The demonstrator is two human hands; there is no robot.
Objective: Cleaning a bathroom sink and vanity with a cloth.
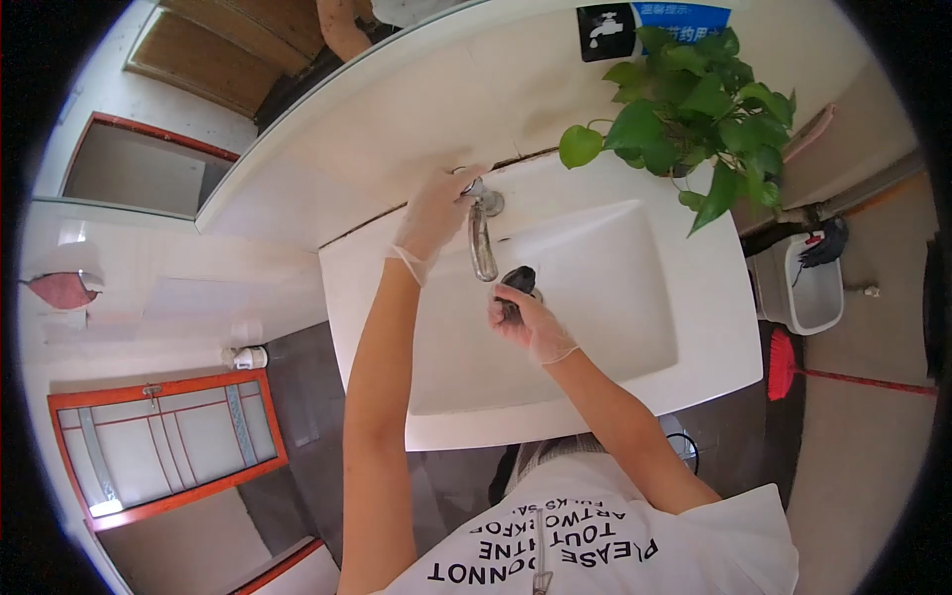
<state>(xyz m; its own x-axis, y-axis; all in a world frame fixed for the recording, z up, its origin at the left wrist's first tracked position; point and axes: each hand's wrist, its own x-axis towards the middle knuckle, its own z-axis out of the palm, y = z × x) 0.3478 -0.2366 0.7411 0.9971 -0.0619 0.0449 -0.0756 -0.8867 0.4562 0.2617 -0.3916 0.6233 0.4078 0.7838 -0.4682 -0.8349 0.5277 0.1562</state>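
My left hand [440, 212], in a thin clear glove, is at the top of the chrome faucet [482, 245] with its fingers on the faucet handle, which they mostly hide. My right hand [529, 324], gloved the same way, grips a black, crumpled object [520, 280], perhaps a wet cloth. It is held over the white washbasin [610, 312], just below and right of the spout tip. Part of the black object is hidden by my fingers, and the drain behind it shows only partly. I cannot tell whether water runs.
A leafy potted plant [684, 111] overhangs the basin's back right corner. Along the back wall runs a mirror [297, 97]. To the right are a white bin [811, 290] with a dark item on its rim and a red broom [781, 364]. An orange-framed door [171, 446] stands left.
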